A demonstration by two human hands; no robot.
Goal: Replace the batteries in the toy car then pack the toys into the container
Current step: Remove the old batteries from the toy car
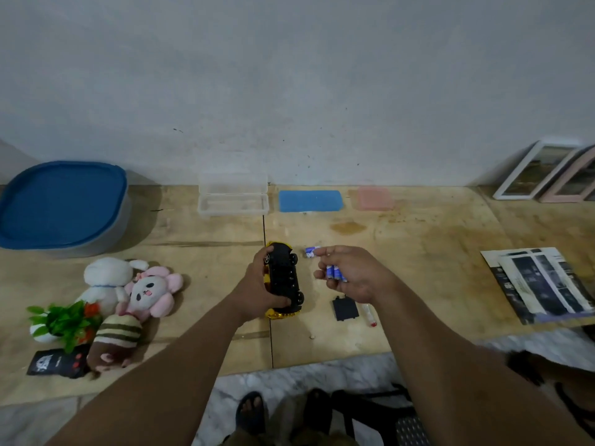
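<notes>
Hands apart: left hand point(257, 289) grips upturned toy car point(285, 280), right hand point(352, 275) holds batteries point(335, 272)

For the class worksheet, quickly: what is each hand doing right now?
Left hand: grips the upturned toy car, fingers curled round it.
Right hand: holds batteries, one pinched at the fingertips.
</notes>
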